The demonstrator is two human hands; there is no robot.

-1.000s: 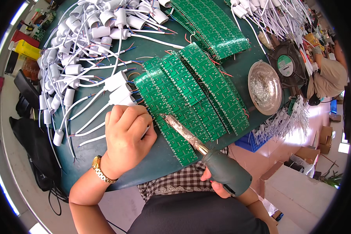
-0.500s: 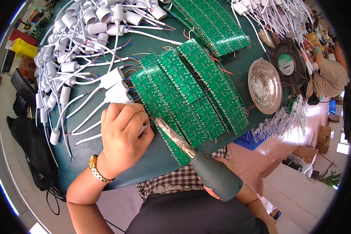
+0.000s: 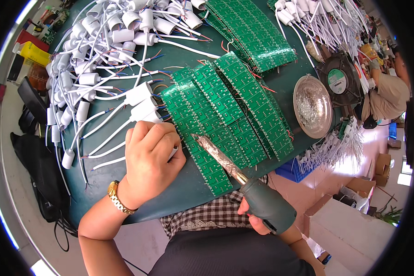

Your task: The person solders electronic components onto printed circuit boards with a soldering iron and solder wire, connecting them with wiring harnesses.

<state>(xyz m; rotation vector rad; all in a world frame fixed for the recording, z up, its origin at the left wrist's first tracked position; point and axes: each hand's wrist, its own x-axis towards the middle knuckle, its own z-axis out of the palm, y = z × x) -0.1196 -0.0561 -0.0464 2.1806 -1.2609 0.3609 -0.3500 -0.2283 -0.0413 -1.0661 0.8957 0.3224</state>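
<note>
My left hand is closed around a white lamp cap, of which only a bit shows between the fingers; a white cable runs into the hand from the left. It rests at the left edge of a green circuit board panel. In my right hand is a soldering iron with a dark green handle and a crusted metal barrel. Its tip points up and left over the panel, just right of my left fingers; whether it touches the board I cannot tell. Two white caps with cables lie just beyond my left hand.
A heap of white wired caps covers the far left of the table. More board panels lie at the back. On the right are a metal dish of solder scraps, a black fan and a blue crate. Another person sits beyond.
The soldering iron has drawn back to the right, its tip now away from the board's left edge. My left hand keeps its grip with little movement. The whole view has shifted slightly.
</note>
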